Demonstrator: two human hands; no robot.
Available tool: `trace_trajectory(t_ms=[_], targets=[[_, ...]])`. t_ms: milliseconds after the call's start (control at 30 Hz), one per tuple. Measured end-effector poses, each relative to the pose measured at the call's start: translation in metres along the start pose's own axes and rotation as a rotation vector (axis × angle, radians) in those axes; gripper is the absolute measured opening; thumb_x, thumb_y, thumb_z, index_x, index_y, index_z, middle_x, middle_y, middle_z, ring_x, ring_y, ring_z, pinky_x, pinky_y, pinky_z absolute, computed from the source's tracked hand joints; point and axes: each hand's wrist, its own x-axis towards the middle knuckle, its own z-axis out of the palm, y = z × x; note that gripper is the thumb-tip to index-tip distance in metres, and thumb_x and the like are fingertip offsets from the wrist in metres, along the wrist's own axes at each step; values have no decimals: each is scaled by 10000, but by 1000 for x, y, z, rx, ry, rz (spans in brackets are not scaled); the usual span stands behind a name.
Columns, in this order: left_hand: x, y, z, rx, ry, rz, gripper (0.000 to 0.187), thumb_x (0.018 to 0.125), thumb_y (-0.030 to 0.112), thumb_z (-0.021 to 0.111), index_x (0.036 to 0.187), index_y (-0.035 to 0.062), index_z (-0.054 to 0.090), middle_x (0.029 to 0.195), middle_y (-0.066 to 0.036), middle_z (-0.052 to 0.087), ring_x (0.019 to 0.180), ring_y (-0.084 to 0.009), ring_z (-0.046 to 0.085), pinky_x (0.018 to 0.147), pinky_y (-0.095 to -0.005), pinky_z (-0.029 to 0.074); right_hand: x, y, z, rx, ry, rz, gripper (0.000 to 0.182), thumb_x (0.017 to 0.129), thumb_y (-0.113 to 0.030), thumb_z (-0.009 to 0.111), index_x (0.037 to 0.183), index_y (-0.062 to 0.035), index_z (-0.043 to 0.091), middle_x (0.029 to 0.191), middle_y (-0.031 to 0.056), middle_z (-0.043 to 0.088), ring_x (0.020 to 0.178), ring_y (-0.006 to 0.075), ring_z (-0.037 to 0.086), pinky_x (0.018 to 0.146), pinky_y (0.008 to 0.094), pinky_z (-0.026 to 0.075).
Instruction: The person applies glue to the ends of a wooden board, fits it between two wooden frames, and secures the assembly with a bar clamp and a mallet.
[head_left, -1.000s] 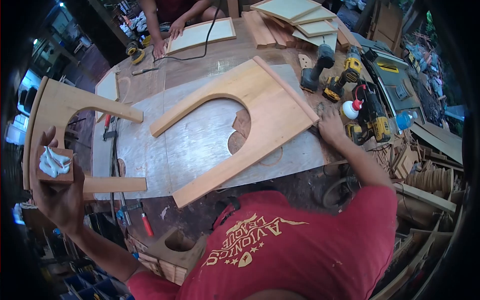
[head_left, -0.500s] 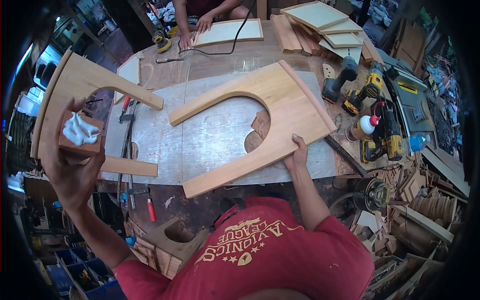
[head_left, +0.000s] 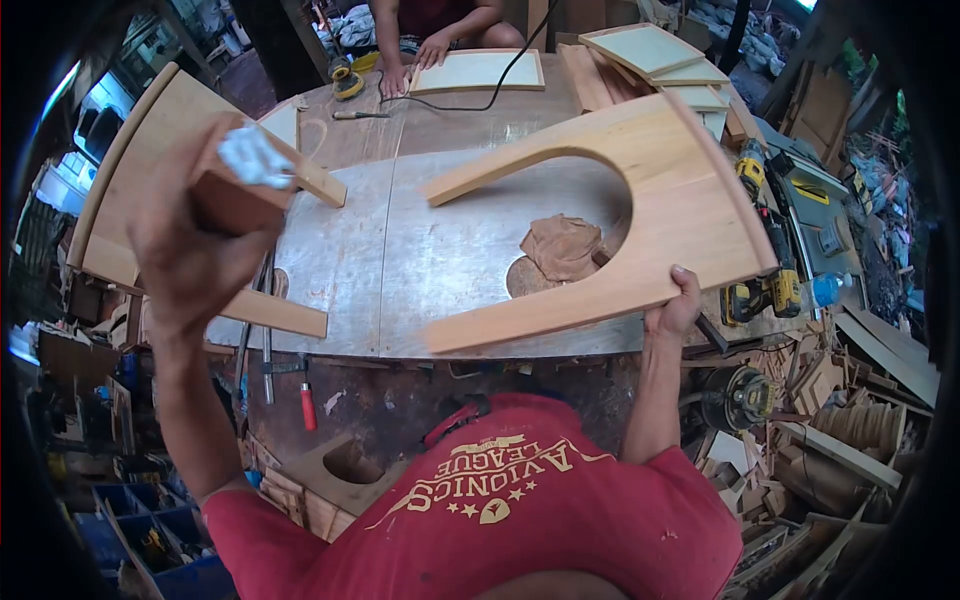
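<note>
My left hand (head_left: 165, 250) is wrapped round a reddish-brown wooden block (head_left: 222, 190), its top smeared with white paste (head_left: 254, 157). The block is held up in the air and slightly blurred. With my right hand (head_left: 676, 302) I grip the lower edge of a U-shaped wooden panel (head_left: 690, 190), thumb on top. This panel is tilted above the table, its two legs pointing left and its rounded edge strip on the right. A similar wooden panel (head_left: 150, 170) stands at the left, partly hidden behind my left hand and the block.
A crumpled brown cloth (head_left: 562, 248) lies on the metal-topped table (head_left: 340, 240). Cordless drills (head_left: 785, 292) and a bottle (head_left: 828, 290) are at the right. A red-handled clamp (head_left: 308, 407) hangs at the front edge. Opposite, another person's hands (head_left: 432, 50) rest near a framed board (head_left: 480, 72).
My left hand has moved up and to the right with the block. My right hand has shifted the panel right, uncovering more of the cloth and covering some drills.
</note>
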Motion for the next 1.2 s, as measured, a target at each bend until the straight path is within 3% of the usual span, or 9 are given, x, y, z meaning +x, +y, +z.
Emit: trace_trajectory(t_ms=[200, 300, 333, 367, 467, 600, 900, 1100, 1200], targets=[[15, 52, 33, -14, -80, 31, 605, 565, 42, 800, 1150, 20, 645, 993, -159, 687, 866, -340, 683, 783, -383, 534, -48, -40, 55, -156, -74, -363, 506, 779, -6, 633, 1248, 126, 496, 1205, 186, 586, 1105, 288, 602, 1001, 384, 471], [18, 74, 44, -6, -118, 43, 598, 553, 83, 829, 1120, 54, 644, 907, -128, 665, 797, -323, 649, 706, -398, 496, -68, -43, 76, -293, -88, -511, 513, 762, 20, 664, 1232, 137, 495, 1171, 175, 606, 1066, 267, 613, 968, 362, 476], [19, 79, 49, -5, -71, 100, 555, 591, 147, 816, 1111, 93, 632, 853, -80, 611, 749, -276, 624, 670, -396, 498, -76, -43, 88, -340, -97, -556, 515, 757, 26, 673, 1227, 140, 495, 1157, 171, 614, 1054, 260, 617, 955, 354, 478], [19, 82, 52, -19, -73, 106, 552, 588, 148, 813, 1105, 92, 628, 852, -77, 606, 754, -266, 624, 674, -391, 493, -82, -46, 103, -359, -158, -691, 475, 760, 13, 689, 1188, 136, 526, 1131, 174, 624, 1048, 251, 618, 936, 343, 482], [17, 89, 62, -11, -101, 99, 521, 587, 150, 797, 1073, 94, 618, 843, -49, 590, 767, -231, 624, 657, -367, 465, -83, -52, 123, -445, -284, -816, 522, 748, 3, 707, 1221, 102, 510, 1146, 149, 608, 1026, 222, 621, 928, 340, 491], [14, 95, 70, -29, -100, 89, 518, 597, 138, 794, 1086, 94, 629, 841, -52, 598, 764, -234, 626, 667, -370, 472, -81, -61, 141, -695, -411, -889, 361, 778, 10, 724, 1105, 92, 595, 1016, 123, 668, 932, 197, 647, 871, 315, 505], [9, 91, 75, -11, -102, 92, 565, 569, 121, 791, 1108, 99, 621, 847, -41, 594, 772, -228, 622, 661, -360, 455, -86, -37, 196, -615, -572, -836, 342, 814, 23, 708, 1126, 86, 585, 1042, 136, 668, 950, 172, 651, 846, 289, 520], [5, 84, 77, -32, -74, 119, 606, 573, 135, 795, 1148, 98, 608, 843, -41, 583, 769, -234, 621, 674, -370, 454, -92, -39, 206, -629, -648, -730, 380, 799, -110, 739, 1110, 58, 600, 983, 123, 666, 870, 190, 657, 769, 324, 527], [7, 86, 71, -25, -109, 113, 618, 581, 140, 792, 1167, 94, 601, 829, -44, 570, 767, -236, 620, 685, -369, 455, -84, -63, 220, -653, -844, -542, 483, 787, -240, 740, 1140, 51, 583, 1011, 112, 645, 915, 190, 634, 789, 329, 513]])
